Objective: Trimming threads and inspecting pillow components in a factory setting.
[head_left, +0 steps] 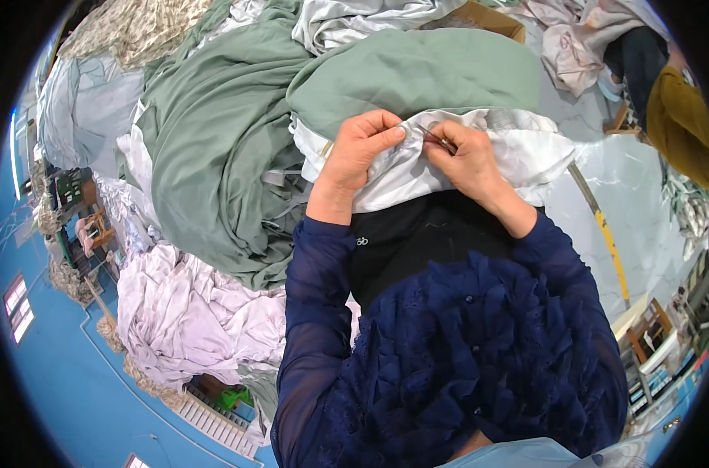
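Across my lap lies a white cloth with faint grey print (526, 152). My left hand (364, 146) pinches its upper edge between thumb and fingers. Close by on the right, my right hand (465, 158) is closed round a small dark metal tool (446, 145), whose thin tip points toward the left fingertips. Most of this tool is hidden in the palm, so its exact kind does not show. Just beyond both hands, a smooth sage-green cloth (417, 74) bulges up and meets the white one.
A large heap of green cloth (214, 140) rises on the left, with pale pink cloth (202, 312) nearer me. A cardboard box (491, 19) stands at the back. Yellow tape (610, 249) marks the grey floor on the right. Another person's dark-clad leg (643, 70) shows at far right.
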